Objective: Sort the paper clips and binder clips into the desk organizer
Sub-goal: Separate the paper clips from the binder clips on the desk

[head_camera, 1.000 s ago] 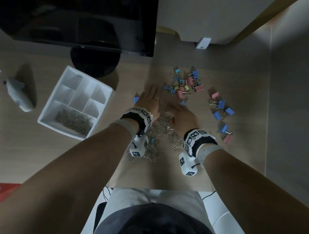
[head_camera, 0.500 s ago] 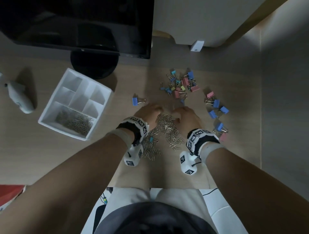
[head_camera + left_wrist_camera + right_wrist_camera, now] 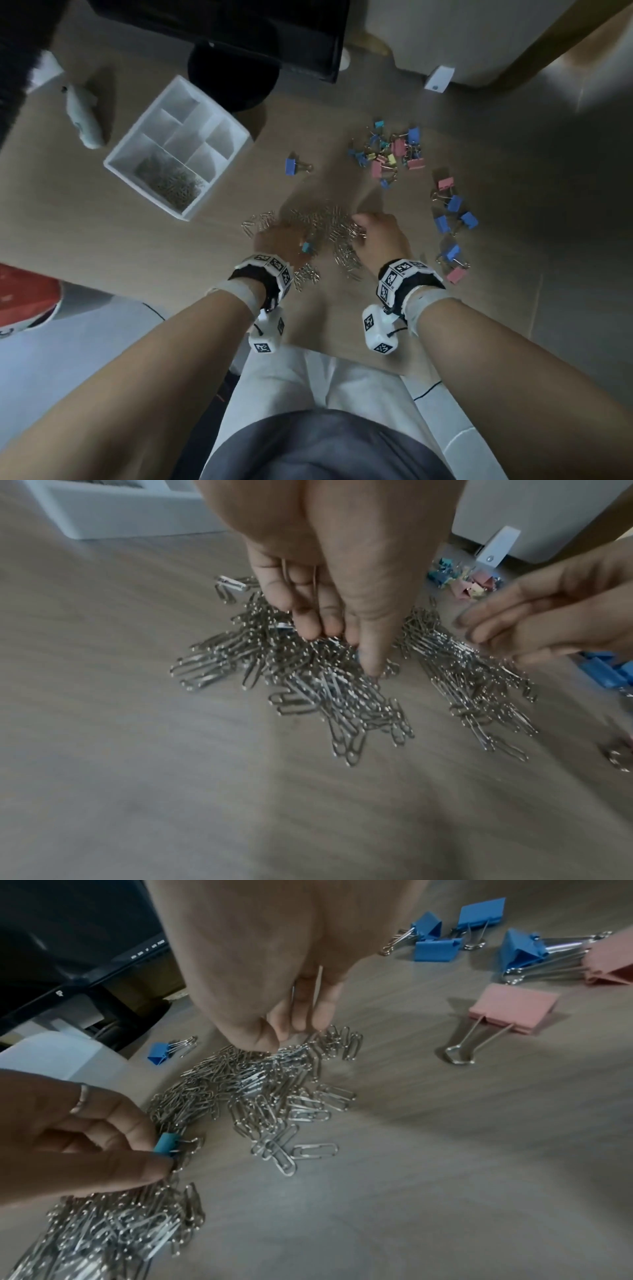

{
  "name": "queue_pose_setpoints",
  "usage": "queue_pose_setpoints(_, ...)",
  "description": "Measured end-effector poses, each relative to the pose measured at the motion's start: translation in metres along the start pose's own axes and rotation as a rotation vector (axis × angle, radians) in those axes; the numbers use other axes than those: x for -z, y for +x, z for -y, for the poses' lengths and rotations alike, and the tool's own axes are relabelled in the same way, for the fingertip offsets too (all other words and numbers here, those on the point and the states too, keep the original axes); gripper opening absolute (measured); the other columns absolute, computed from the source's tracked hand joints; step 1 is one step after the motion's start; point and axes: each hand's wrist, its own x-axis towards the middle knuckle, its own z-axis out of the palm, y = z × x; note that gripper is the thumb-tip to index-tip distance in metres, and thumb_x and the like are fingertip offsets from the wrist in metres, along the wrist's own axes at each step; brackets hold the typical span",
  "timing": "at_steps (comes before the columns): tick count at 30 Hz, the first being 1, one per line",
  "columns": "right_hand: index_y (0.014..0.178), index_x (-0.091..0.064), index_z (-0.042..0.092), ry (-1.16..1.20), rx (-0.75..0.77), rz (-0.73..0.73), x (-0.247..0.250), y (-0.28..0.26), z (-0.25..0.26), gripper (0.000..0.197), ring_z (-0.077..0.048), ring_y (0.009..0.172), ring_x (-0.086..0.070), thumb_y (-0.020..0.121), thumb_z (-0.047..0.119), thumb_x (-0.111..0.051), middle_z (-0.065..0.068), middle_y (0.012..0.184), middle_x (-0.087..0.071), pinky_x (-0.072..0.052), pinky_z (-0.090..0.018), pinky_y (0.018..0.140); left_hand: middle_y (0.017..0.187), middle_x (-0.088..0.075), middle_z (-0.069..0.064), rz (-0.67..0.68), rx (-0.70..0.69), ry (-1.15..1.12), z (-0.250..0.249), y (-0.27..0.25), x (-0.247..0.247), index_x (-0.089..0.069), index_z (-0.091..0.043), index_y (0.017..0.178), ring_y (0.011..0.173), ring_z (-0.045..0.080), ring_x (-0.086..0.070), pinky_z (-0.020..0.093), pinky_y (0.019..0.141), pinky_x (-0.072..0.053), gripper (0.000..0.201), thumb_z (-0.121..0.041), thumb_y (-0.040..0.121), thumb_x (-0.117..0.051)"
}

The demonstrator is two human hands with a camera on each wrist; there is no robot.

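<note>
A heap of silver paper clips [image 3: 329, 222] lies on the wooden desk between my hands. My left hand [image 3: 277, 240] curls its fingers down into the heap [image 3: 325, 696] and holds a few clips against the palm. A small teal binder clip [image 3: 166, 1144] touches its fingertips. My right hand [image 3: 380, 229] pinches paper clips at the heap's far edge [image 3: 260, 1085], fingers curled. The white desk organizer [image 3: 120, 164] stands at the left, with paper clips [image 3: 171, 181] in its long front compartment. Coloured binder clips [image 3: 390, 154] lie behind the heap.
A lone blue binder clip [image 3: 291, 167] lies between organizer and heap. More blue and pink binder clips [image 3: 452, 219] are scattered right of my right hand. A dark monitor [image 3: 239, 27] on a round base [image 3: 233, 75] stands behind. The desk's front edge runs just below my wrists.
Both hands drew back toward me and went from flat and spread to curled, raking the paper clips together. The lone blue binder clip near the left hand is now uncovered.
</note>
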Motion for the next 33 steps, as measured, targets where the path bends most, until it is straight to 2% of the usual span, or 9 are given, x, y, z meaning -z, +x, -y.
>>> queue_pose_setpoints(4,0.131,-0.057,0.029,0.023,-0.012,-0.019,-0.003,-0.008,-0.012,0.045,-0.025,0.120,-0.047,0.087,0.022,-0.063,-0.002,0.118,-0.063,-0.048,-0.039,0.092,0.116,-0.063,0.003,-0.093,0.064,-0.007,-0.007,-0.001,-0.009,-0.068,-0.025,0.104,0.104,0.028,-0.065,0.041,0.091,-0.051,0.036,-0.054,0.094,-0.049)
queue_pose_setpoints(7,0.128,-0.059,0.027,0.051,-0.031,-0.045,-0.002,-0.014,-0.020,0.041,-0.026,0.119,-0.049,0.088,0.021,-0.060,-0.003,0.116,-0.065,-0.048,-0.039,0.092,0.114,-0.064,0.001,-0.026,0.087,0.004,-0.010,0.005,-0.009,-0.068,-0.024,0.106,0.103,0.026,-0.065,0.039,0.085,-0.052,0.041,-0.057,0.092,-0.049)
queue_pose_setpoints(10,0.123,-0.061,0.026,0.077,-0.025,-0.080,0.001,-0.016,-0.023,0.036,-0.026,0.116,-0.051,0.088,0.019,-0.058,-0.002,0.113,-0.066,-0.049,-0.040,0.091,0.121,-0.060,0.000,-0.096,0.104,0.004,-0.014,0.008,-0.012,-0.063,-0.024,0.114,0.106,0.028,-0.065,0.042,0.090,-0.052,0.050,-0.064,0.090,-0.044)
queue_pose_setpoints(13,0.122,-0.061,0.024,0.101,-0.022,-0.089,0.003,-0.016,-0.026,0.036,-0.025,0.114,-0.051,0.087,0.016,-0.057,0.000,0.113,-0.066,-0.048,-0.039,0.090,0.129,-0.050,0.000,-0.104,0.039,-0.038,-0.017,0.010,-0.016,-0.056,-0.026,0.126,0.108,0.030,-0.064,0.043,0.086,-0.053,0.040,-0.044,0.090,-0.056)
queue_pose_setpoints(16,0.128,-0.058,0.019,0.138,-0.058,-0.125,0.005,-0.017,-0.030,0.041,-0.025,0.115,-0.052,0.087,0.015,-0.057,-0.002,0.116,-0.064,-0.047,-0.038,0.091,0.127,-0.051,-0.003,-0.063,-0.013,-0.038,-0.015,0.013,-0.015,-0.059,-0.030,0.119,0.103,0.030,-0.065,0.044,0.083,-0.056,0.034,-0.031,0.085,-0.062)
queue_pose_setpoints(22,0.132,-0.054,0.014,0.151,-0.069,-0.196,-0.002,-0.017,-0.035,0.047,-0.026,0.115,-0.051,0.085,0.015,-0.058,-0.004,0.118,-0.064,-0.047,-0.040,0.089,0.110,-0.063,-0.004,0.013,-0.023,0.046,-0.019,0.022,-0.010,-0.062,-0.033,0.102,0.099,0.026,-0.065,0.042,0.081,-0.057,0.017,-0.029,0.087,-0.057)
queue_pose_setpoints(26,0.132,-0.054,0.016,0.156,-0.088,-0.224,-0.005,-0.017,-0.030,0.048,-0.026,0.117,-0.050,0.084,0.013,-0.056,-0.004,0.118,-0.064,-0.047,-0.040,0.088,0.109,-0.066,-0.004,0.069,-0.049,0.053,-0.016,0.027,-0.009,-0.060,-0.031,0.095,0.103,0.026,-0.064,0.043,0.086,-0.056,0.016,-0.022,0.082,-0.056)
queue_pose_setpoints(28,0.132,-0.055,0.015,0.157,-0.086,-0.236,-0.006,-0.017,-0.029,0.049,-0.027,0.117,-0.050,0.084,0.012,-0.056,-0.005,0.118,-0.064,-0.047,-0.040,0.087,0.109,-0.067,-0.003,0.061,-0.061,0.055,-0.016,0.026,-0.009,-0.061,-0.030,0.098,0.103,0.027,-0.064,0.043,0.086,-0.056,0.021,-0.018,0.082,-0.055)
queue_pose_setpoints(33,0.129,-0.057,0.016,0.139,-0.091,-0.255,-0.010,-0.014,-0.026,0.047,-0.027,0.113,-0.052,0.082,0.011,-0.057,-0.005,0.116,-0.065,-0.046,-0.038,0.084,0.110,-0.062,0.000,0.006,-0.097,0.020,-0.013,0.024,-0.005,-0.061,-0.031,0.102,0.102,0.028,-0.063,0.042,0.084,-0.055,0.014,-0.027,0.088,-0.059)
